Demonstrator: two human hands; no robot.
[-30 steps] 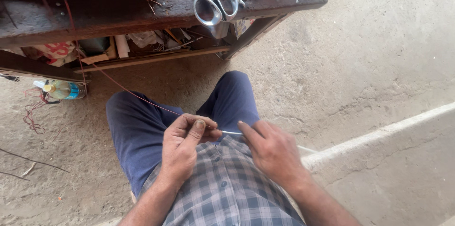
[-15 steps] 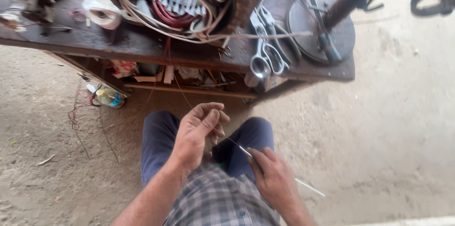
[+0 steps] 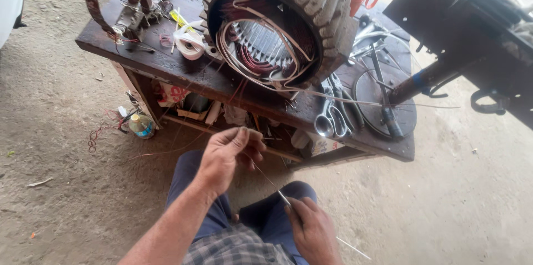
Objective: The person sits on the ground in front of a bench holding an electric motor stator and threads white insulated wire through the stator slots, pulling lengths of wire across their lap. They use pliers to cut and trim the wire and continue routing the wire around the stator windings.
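Presently, a thin wire [image 3: 269,180] is pinched between the thumb and fingertips of the left hand [image 3: 227,154], which is raised above the knees with the fingers curled inward. The wire is stretched taut and slants down to the right hand [image 3: 312,230], where it is gripped in a closed fist low over the lap; a short length is seen past that fist, toward the ground. Both hands are positioned in front of a dark wooden workbench [image 3: 166,65], near its front edge but not touching it. A large motor stator [image 3: 277,26] with a ribbed housing is laid on the bench, its open bore turned toward the hands and its copper windings and pale insulation strips exposed. Scissors [image 3: 331,115] are placed on the bench just right of the stator, beside a round metal disc [image 3: 383,104]. A roll of white tape [image 3: 189,43] is set left of the stator. A small bottle [image 3: 140,126] is stood on the dirt floor under the bench.
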